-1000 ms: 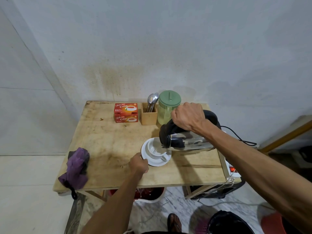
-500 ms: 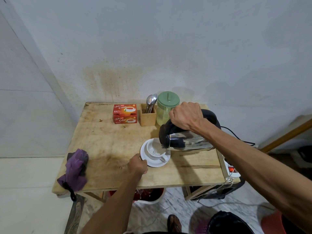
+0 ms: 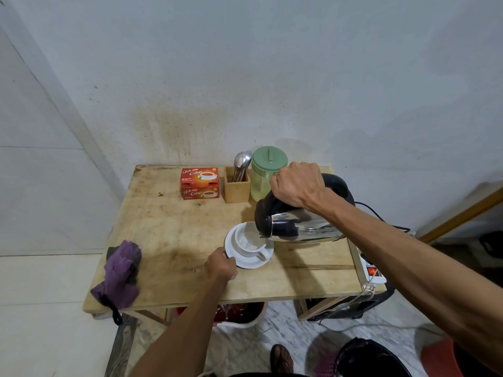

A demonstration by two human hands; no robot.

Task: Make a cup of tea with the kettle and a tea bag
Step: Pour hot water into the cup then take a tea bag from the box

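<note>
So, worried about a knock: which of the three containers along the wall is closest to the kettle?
The green-lidded jar, behind the kettle; the wooden spoon holder and red tea box stand further left.

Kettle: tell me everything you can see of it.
The kettle has a shiny steel body with a black lid end and black handle. It is off the table, tipped almost flat, spout down over the white cup. Only the right hand touches it, curled round the handle.
</note>
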